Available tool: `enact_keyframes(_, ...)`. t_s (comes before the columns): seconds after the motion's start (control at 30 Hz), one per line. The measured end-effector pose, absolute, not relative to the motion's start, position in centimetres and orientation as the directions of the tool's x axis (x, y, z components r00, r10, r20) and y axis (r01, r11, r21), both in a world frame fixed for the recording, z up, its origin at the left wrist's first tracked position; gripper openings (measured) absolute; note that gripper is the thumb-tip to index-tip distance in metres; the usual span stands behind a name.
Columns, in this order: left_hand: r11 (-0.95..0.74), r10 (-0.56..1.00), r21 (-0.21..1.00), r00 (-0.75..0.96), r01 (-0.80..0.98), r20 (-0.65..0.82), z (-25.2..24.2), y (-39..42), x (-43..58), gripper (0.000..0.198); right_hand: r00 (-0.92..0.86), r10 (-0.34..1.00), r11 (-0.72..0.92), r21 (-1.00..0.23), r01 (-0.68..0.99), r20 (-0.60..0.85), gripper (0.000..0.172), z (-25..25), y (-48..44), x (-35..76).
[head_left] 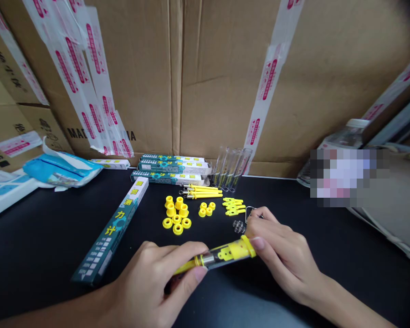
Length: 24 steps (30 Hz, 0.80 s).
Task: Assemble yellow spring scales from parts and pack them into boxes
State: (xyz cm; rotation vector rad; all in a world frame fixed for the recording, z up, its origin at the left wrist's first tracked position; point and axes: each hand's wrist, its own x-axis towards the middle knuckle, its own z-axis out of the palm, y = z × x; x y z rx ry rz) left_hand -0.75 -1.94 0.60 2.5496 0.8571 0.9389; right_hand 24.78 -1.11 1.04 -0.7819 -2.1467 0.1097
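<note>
A clear tubular spring scale (222,255) with yellow parts and a metal piece inside is held tilted above the table. My left hand (167,278) is closed around its left end, thumb and index finger pinching the tube. My right hand (283,250) grips the yellow cap (248,246) at the other end with the thumb on it. A bent wire piece (248,213) shows by my right fingers; whether they touch it I cannot tell. Just beyond lie small springs (238,226), flat yellow tabs (234,207), small yellow rings (207,210) and yellow collars (176,214).
Yellow rods with hooks (203,192) lie before several upright clear tubes (232,168). Printed boxes (171,169) are stacked behind, and one long box (114,228) lies at left. A blue packet (61,168) and a plastic bottle (345,136) flank the cardboard wall (218,91).
</note>
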Motion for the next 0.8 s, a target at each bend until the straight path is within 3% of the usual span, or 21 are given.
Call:
enact_keyframes(0.17,-0.775,0.628,0.454,0.617,0.439,0.474,0.3,-1.9,-0.9,0.023,-0.468,0.591,0.785,-0.334,0.522,0.657,0.038,0.7,-1.1,24.8)
enact_keyframes(0.4,-0.653,0.746,0.648,0.478,0.391,0.463,0.4,-1.4,-0.4,0.039,-0.353,0.714,0.665,-0.428,0.612,0.605,0.031,0.1,-1.3,25.1)
enact_keyframes(0.53,-0.638,0.76,0.673,0.448,0.375,0.47,0.6,-1.4,-0.2,0.026,-0.308,0.775,0.594,-0.468,0.655,0.552,0.029,0.0,-1.4,24.9)
enact_keyframes(0.67,-0.624,0.775,0.684,0.411,0.377,0.48,0.6,-1.4,-0.3,0.02,-0.353,0.771,0.622,-0.507,0.597,0.53,0.026,0.0,-1.5,24.8)
enact_keyframes(0.8,-0.58,0.799,0.732,0.421,0.356,0.429,0.8,-1.7,-0.4,0.03,-0.291,0.833,0.551,-0.654,0.519,0.471,0.024,-0.2,-1.7,24.7)
